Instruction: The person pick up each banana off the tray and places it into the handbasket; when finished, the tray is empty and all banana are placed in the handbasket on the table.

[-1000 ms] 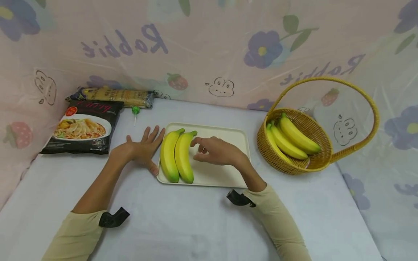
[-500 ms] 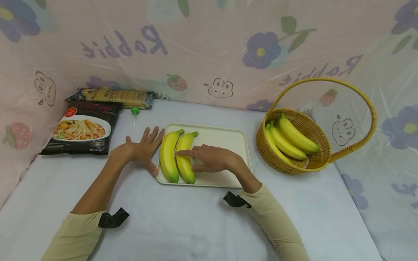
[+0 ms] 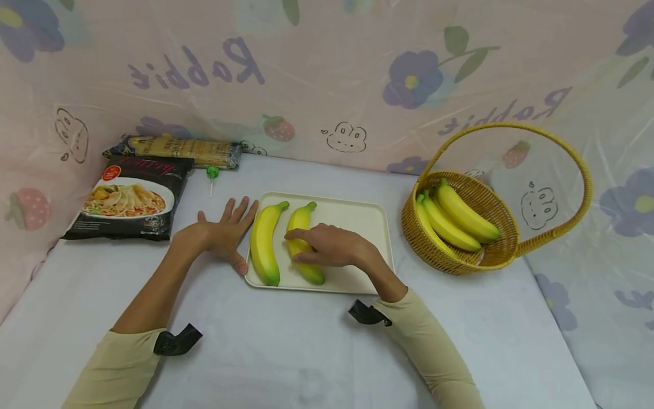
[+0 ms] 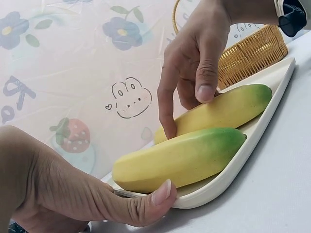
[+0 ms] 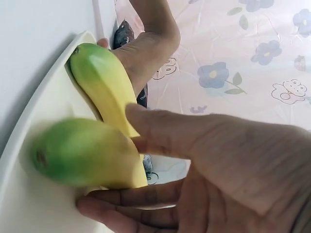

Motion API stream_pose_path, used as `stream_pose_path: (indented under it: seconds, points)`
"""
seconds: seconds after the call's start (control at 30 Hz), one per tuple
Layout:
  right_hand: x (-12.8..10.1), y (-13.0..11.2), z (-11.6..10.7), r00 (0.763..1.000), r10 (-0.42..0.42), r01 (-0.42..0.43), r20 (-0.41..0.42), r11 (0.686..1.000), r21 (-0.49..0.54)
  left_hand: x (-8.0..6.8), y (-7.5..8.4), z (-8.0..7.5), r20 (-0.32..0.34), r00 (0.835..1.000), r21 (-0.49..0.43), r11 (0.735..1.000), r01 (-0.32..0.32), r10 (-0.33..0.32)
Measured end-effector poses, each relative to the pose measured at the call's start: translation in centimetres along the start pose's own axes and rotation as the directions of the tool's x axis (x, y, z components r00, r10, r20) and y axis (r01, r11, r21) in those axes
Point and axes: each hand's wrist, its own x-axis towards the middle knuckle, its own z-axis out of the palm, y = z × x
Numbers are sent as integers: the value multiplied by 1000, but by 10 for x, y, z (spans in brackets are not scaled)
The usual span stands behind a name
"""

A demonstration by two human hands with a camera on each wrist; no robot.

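From the head view, the right hand (image 3: 332, 248) lies over the right-hand banana (image 3: 302, 245) on the cream tray (image 3: 352, 218), forefinger across the top and thumb at its near side, so the fruit is pinched between them; that grip accounts for its slant away from the left-hand banana (image 3: 264, 243), which lies straight along the tray's left edge. The left hand (image 3: 225, 233) rests flat on the pale tablecloth (image 3: 286, 346), fingers spread and straight, thumb tip against the tray's corner, apparently bracing it. To the right stands a woven basket (image 3: 503, 253) with a tall hoop handle, holding more bananas (image 3: 457, 218). At the back left lie a glossy black noodle packet (image 3: 130, 199), a long spaghetti packet (image 3: 179, 150) and a green lollipop (image 3: 212, 173).

The left wrist view shows the bracing thumb (image 4: 150, 201) pressed under the tray's (image 4: 252, 141) low rounded rim. Both bananas look smooth and matte, yellow shading to green at the ends. The right hand's forefinger and thumb (image 4: 206, 80) bear down on the far banana (image 4: 223, 111); the near banana (image 4: 182, 158) lies untouched.

In the right wrist view the gripped banana (image 5: 82, 153) is blurred, its green tip towards the camera, with fingers (image 5: 126, 211) curled beneath; whether it is lifted clear of the tray (image 5: 43, 97) I cannot tell. The other banana (image 5: 104, 87) lies beyond, beside the left hand (image 5: 146, 48).
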Motion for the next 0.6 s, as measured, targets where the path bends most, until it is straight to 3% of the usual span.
stream_pose_path:
  seconds: [0.2, 0.4, 0.6]
  points:
    - [0, 0, -2, 996, 35, -29, -78, 997, 77, -1, 0, 0, 11, 1000, -11, 1000, -1, 1]
    - [1, -1, -1, 974, 132, -113, -186, 988, 107, 0, 2, 1, 0, 1000, -3, 1000, -7, 7]
    - [2, -2, -1, 977, 161, -151, -141, 985, 79, -2, 2, 0, -11, 1000, 3, 1000, -16, 16]
